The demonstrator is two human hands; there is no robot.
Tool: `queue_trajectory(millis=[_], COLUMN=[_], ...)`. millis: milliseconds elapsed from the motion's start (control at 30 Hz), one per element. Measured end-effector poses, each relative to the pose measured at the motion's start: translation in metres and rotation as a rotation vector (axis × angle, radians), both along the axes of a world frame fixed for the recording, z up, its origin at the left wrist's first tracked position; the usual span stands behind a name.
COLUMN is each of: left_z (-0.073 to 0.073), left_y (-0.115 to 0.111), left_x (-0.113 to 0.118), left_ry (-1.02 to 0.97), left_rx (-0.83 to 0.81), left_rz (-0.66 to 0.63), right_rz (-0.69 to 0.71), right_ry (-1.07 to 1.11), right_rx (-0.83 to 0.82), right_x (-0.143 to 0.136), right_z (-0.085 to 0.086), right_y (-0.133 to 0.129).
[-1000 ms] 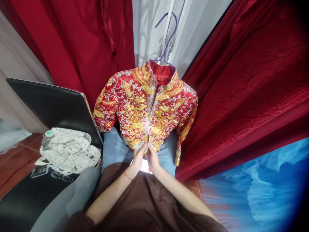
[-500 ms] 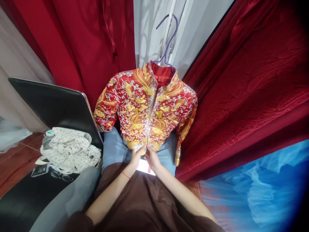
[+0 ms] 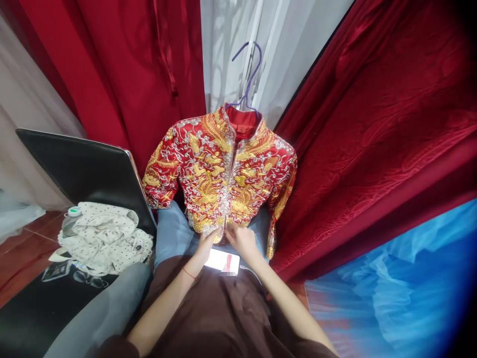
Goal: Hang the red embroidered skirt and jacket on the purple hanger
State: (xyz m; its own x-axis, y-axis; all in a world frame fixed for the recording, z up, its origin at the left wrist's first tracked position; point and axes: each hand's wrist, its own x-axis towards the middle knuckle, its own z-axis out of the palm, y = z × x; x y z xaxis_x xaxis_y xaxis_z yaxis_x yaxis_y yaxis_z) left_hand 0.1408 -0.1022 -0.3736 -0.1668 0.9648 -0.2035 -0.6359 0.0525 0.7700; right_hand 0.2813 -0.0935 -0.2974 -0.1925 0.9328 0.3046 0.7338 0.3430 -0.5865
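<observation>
A red jacket [image 3: 219, 174] with gold and silver embroidery rests upright against my knees, spread on a purple hanger [image 3: 246, 92]. Its front edges meet along the middle, with a gap below the collar. My left hand [image 3: 206, 244] pinches the bottom hem left of the front opening. Across the opening, my right hand [image 3: 241, 239] has its fingers closed at the lower front edge; what lies between the fingertips is too small to make out. On my lap below the hands lies a phone [image 3: 219, 261] with a lit screen and a cable at its right end.
Left of me stands a black chair [image 3: 89, 169] with a dotted white cloth bundle [image 3: 106, 238], sunglasses [image 3: 89, 279] and a small dark packet [image 3: 55, 271] on its seat. Red curtains [image 3: 372, 149] hang on both sides. Blue tulle [image 3: 395, 293] spreads at the lower right.
My right hand has risen slightly and turned at the jacket's lower front edge, uncovering more of the phone. The left hand stays at the hem. The view has shifted a little.
</observation>
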Motion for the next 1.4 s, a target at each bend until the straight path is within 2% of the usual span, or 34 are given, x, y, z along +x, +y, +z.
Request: queue_trajectory(millis=[167,333,433,667,967,1267,1400], left_z=[-0.003,0.001,0.002,0.003,0.001,0.005,0.006], left_y=[0.001,0.004,0.005,0.008,0.013,0.006,0.004], left_x=[0.000,-0.002,-0.003,-0.005,-0.010,-0.007,-0.007], left_ry=[0.028,0.047,0.050,0.088,0.082,0.071,0.075], left_rx=[0.011,0.006,-0.011,-0.044,-0.100,-0.019,-0.015], left_rz=[0.014,0.054,0.054,0.062,0.068,-0.013,-0.011], right_rz=[0.209,0.221,0.238,0.268,0.274,0.239,0.240], right_ry=[-0.404,-0.550,-0.586,-0.671,-0.650,-0.615,-0.607], right_rx=[0.204,0.350,0.357,0.260,0.222,0.200,0.208], right_x=[-0.005,-0.006,-0.005,-0.006,-0.012,-0.007,-0.008], right_z=[0.003,-0.002,-0.003,-0.001,-0.004,-0.001,-0.001], right_y=[0.001,0.004,0.006,0.010,0.015,0.014,0.013])
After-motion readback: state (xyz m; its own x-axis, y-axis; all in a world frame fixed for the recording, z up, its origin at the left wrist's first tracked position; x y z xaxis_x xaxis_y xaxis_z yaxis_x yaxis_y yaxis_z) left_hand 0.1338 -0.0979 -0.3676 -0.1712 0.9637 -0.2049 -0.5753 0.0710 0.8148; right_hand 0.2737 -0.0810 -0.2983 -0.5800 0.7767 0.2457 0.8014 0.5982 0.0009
